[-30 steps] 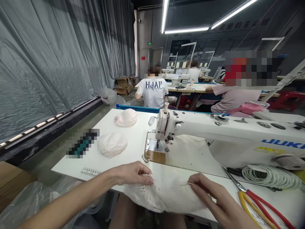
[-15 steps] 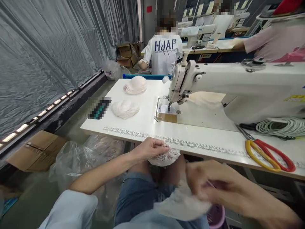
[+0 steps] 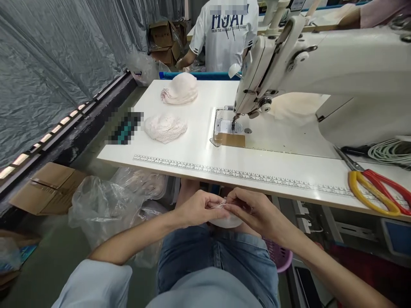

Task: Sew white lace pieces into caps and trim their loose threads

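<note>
Over my lap, below the table's front edge, a piece of white lace fabric point(image 3: 226, 221) is pinched between both hands. My left hand point(image 3: 202, 208) grips its left side, thumb and fingers closed. Close beside it, my right hand point(image 3: 252, 208) has its fingertips closed on the upper edge of the same piece. The hands hide much of the fabric. Two pale cup-shaped pieces lie on the tabletop: a lace one point(image 3: 165, 128) nearer me and a smooth one with a lace end point(image 3: 181, 89) farther back.
A white sewing machine point(image 3: 289, 72) stands at the right of the white table point(image 3: 192, 149). Red-and-yellow-handled scissors point(image 3: 374, 192) lie at the right edge. Plastic bags point(image 3: 102, 209) and a cardboard box point(image 3: 48, 188) are on the floor left. A co-worker's back point(image 3: 229, 38) is ahead.
The view has tilted downward. Both hands have brought the fabric from over the table edge to above my lap. My right hand swung low with white fabric, then rose to meet the left.
</note>
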Demonstrator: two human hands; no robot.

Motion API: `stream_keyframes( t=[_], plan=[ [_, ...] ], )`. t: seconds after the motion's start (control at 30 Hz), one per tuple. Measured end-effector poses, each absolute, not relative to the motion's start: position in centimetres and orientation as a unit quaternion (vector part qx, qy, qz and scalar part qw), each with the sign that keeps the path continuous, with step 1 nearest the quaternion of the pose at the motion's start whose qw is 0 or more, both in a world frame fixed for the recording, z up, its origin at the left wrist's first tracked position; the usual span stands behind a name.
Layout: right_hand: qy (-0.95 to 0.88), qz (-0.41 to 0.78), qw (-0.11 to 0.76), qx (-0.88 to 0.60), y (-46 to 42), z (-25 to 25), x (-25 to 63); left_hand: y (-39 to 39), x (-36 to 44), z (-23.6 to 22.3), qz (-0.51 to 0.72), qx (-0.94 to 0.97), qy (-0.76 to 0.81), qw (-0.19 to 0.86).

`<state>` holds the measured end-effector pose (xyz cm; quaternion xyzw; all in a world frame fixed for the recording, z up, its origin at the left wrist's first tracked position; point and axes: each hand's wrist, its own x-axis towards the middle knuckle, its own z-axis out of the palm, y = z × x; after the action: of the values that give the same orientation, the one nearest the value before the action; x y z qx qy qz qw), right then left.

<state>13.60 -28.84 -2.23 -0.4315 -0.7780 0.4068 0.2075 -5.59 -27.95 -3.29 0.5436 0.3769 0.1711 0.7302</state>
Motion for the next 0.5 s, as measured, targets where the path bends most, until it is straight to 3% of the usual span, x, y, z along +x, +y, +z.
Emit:
stream_keyframes(
  t=[0.27, 0.5],
  plan=[
    [-0.734, 0.503, 0.142, -0.433, -29.4, -3.8, 14.9, -28.2, -6.3, -5.0, 0.135, 0.449, 0.375, 0.800],
    [-0.689, 0.529, 0.171, -0.465, -29.9, -5.0, 14.2, -28.9, -6.2, -5.8, 0.146, 0.453, 0.382, 0.792]
  ],
)
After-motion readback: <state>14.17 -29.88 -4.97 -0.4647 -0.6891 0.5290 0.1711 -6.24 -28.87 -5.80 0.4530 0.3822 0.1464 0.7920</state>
